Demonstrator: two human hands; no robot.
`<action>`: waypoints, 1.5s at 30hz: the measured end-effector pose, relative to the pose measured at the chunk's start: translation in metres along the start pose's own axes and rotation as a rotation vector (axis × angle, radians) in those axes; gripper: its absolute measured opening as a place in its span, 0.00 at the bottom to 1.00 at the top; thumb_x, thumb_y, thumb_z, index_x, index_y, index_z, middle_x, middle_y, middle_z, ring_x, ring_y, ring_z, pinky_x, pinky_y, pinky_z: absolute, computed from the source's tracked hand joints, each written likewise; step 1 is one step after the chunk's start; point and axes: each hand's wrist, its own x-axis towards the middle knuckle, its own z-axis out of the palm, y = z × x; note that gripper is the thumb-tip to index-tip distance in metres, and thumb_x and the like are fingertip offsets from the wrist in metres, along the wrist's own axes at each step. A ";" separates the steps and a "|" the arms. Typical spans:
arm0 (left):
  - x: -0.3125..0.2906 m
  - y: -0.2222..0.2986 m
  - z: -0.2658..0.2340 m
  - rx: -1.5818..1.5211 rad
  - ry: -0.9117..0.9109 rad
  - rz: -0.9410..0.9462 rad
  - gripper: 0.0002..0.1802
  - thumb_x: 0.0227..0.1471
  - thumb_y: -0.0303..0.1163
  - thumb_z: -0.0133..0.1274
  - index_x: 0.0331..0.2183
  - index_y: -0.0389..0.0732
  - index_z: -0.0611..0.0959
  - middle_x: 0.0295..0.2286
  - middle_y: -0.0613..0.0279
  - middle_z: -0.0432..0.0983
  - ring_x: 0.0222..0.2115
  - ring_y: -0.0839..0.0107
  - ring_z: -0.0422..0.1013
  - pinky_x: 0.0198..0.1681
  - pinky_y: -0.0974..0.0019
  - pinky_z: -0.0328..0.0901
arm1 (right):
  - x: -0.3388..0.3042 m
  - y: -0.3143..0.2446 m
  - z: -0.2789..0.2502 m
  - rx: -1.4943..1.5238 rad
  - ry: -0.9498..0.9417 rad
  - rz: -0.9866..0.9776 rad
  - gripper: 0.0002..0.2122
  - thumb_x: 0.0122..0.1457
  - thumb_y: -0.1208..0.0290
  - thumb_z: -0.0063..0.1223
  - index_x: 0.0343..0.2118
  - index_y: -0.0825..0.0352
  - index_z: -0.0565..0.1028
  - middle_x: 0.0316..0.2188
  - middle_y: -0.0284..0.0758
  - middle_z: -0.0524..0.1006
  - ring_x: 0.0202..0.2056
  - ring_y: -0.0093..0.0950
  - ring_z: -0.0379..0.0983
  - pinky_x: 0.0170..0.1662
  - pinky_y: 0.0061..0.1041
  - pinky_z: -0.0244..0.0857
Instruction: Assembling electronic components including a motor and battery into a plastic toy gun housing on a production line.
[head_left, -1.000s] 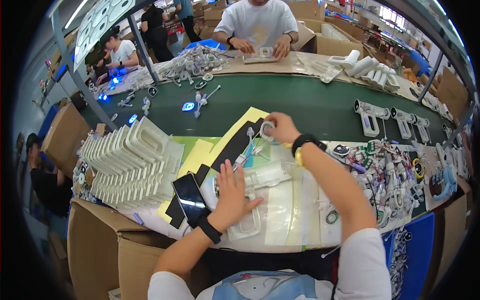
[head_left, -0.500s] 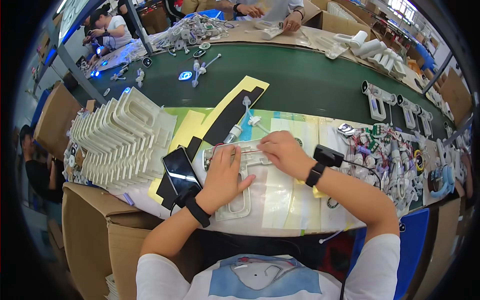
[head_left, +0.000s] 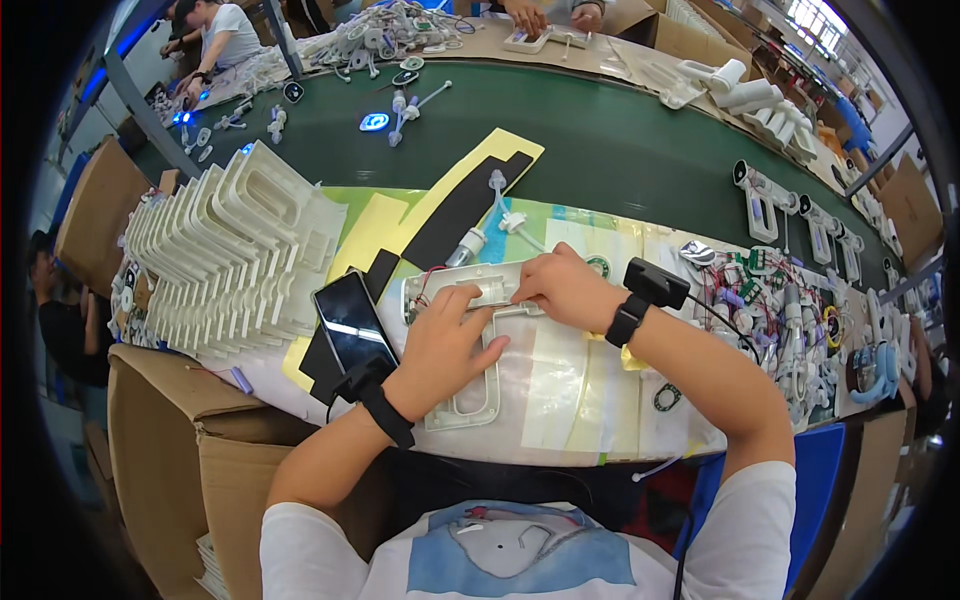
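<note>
A white plastic housing (head_left: 492,272) with a looped handle lies open side up on the table before me. My left hand (head_left: 445,345) rests over its left part, thumb spread away and fingertips reaching into the hollow. Beside those fingers a thin red wire (head_left: 424,284) shows at the housing's left end. My right hand (head_left: 570,290) is pinched at the housing's inner edge; whatever sits between its fingertips is hidden. Just beyond the housing lie a silvery cylinder (head_left: 466,248) and a clear tube with a white connector (head_left: 512,221).
A phone (head_left: 352,320) lies left of my hand, near stacked white housings (head_left: 235,260). Wired parts (head_left: 790,320) are heaped at right. A green belt (head_left: 600,150) carries assembled units (head_left: 760,200). Cardboard boxes (head_left: 160,400) stand at lower left; a co-worker's hands (head_left: 525,18) work across the belt.
The red wire stretched between my hands earlier no longer shows there. My left fingers are more bent, and the right fingertips sit closer to them. The whole view has shifted slightly.
</note>
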 end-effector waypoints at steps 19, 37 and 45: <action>0.003 -0.003 0.000 0.003 0.003 0.030 0.19 0.39 0.38 0.62 0.33 0.36 0.81 0.37 0.61 0.71 0.38 0.64 0.69 0.32 0.65 0.69 | 0.008 -0.004 0.005 -0.115 0.060 -0.106 0.11 0.45 0.81 0.53 0.28 0.57 0.82 0.28 0.26 0.75 0.36 0.25 0.70 0.44 0.28 0.56; -0.005 -0.001 0.005 -0.068 -0.029 -0.037 0.19 0.43 0.35 0.60 0.37 0.36 0.77 0.40 0.57 0.73 0.41 0.57 0.69 0.42 0.60 0.66 | 0.045 -0.005 -0.067 0.141 0.557 -0.046 0.11 0.48 0.78 0.53 0.37 0.68 0.76 0.30 0.44 0.75 0.36 0.44 0.72 0.41 0.37 0.67; -0.004 0.002 0.008 -0.079 -0.035 -0.008 0.19 0.43 0.35 0.60 0.36 0.35 0.78 0.39 0.56 0.72 0.40 0.57 0.69 0.42 0.60 0.66 | -0.043 -0.037 0.001 -0.182 0.223 0.141 0.12 0.52 0.73 0.55 0.41 0.68 0.75 0.30 0.39 0.73 0.34 0.38 0.71 0.38 0.35 0.67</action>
